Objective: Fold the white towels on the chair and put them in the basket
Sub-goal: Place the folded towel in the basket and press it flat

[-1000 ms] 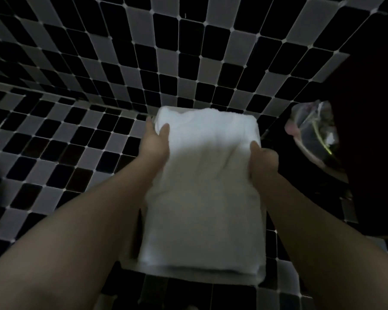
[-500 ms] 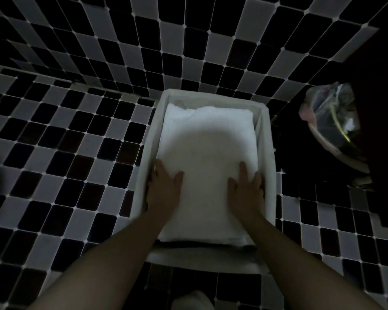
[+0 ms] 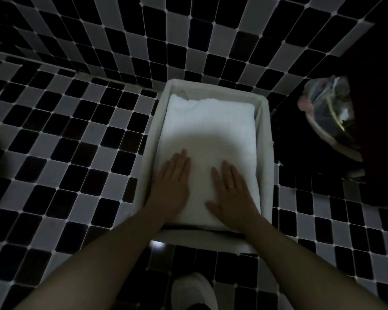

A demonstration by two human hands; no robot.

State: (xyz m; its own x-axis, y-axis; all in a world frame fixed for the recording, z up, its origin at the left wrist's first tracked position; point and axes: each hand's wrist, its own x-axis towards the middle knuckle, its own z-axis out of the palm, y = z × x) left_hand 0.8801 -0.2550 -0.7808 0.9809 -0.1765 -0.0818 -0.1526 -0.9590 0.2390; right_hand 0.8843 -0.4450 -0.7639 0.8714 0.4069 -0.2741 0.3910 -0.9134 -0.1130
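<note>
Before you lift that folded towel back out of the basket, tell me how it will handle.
The folded towel will likely sag unless supported underneath, being soft cloth. It probably compresses under the flat left hand and right hand. Snug in the basket, it may drag.

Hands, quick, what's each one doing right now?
Left hand: open, fingers straight, resting flat on the folded white towel in the basket.
Right hand: open, flat on the same towel.
</note>
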